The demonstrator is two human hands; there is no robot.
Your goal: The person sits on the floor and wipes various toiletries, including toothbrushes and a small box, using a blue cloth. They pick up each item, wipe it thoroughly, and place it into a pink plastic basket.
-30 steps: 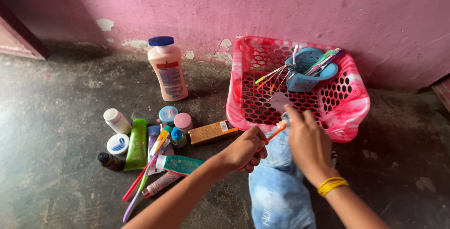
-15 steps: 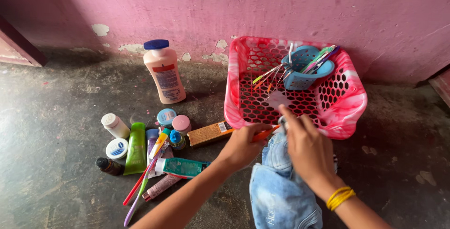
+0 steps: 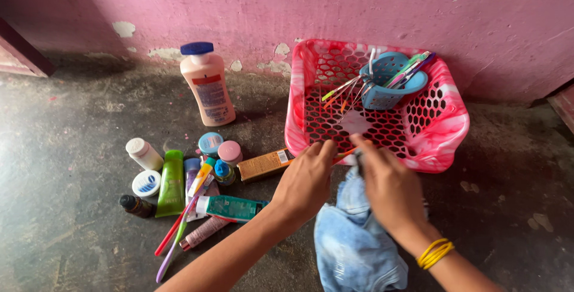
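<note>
**Orange toothbrush nearly hidden between two hands at the basket rim**

The left hand has slid up since a second ago, so the orange toothbrush it pinches now shows only a sliver by the near rim of the pink basket. The right hand stays closed on the pale blue cloth, pressed against the brush; the wiping looks ongoing. Inside the basket lies a small blue holder on its side, several toothbrushes spilling out. Bottles and tubes, a peach lotion bottle among them, sit on the floor to the left
</note>
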